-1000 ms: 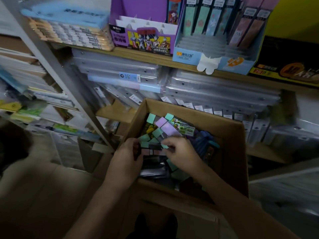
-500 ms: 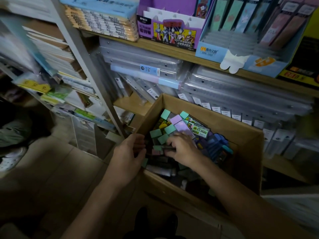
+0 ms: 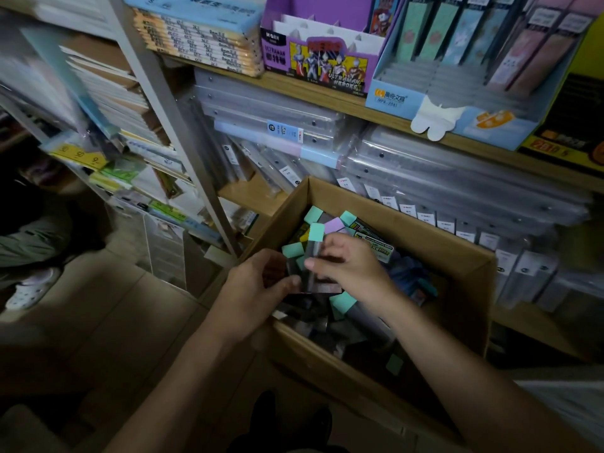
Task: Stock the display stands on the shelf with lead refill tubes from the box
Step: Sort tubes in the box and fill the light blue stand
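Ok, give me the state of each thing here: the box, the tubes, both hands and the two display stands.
Box: open, tubes piled loose inside.
Held tubes: small bunch, upright, between both hands.
Left hand: grips the bunch's lower end.
Right hand: pinches the bunch from the right.
Blue display stand: on shelf, back rows filled, front tiers empty.
Purple display stand: on shelf, mostly empty.

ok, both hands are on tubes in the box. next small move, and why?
Probably lift the gathered tubes clear of the box and up toward the blue display stand: the left hand and right hand both grip a teal-capped bunch, and the stand's front rows look empty.
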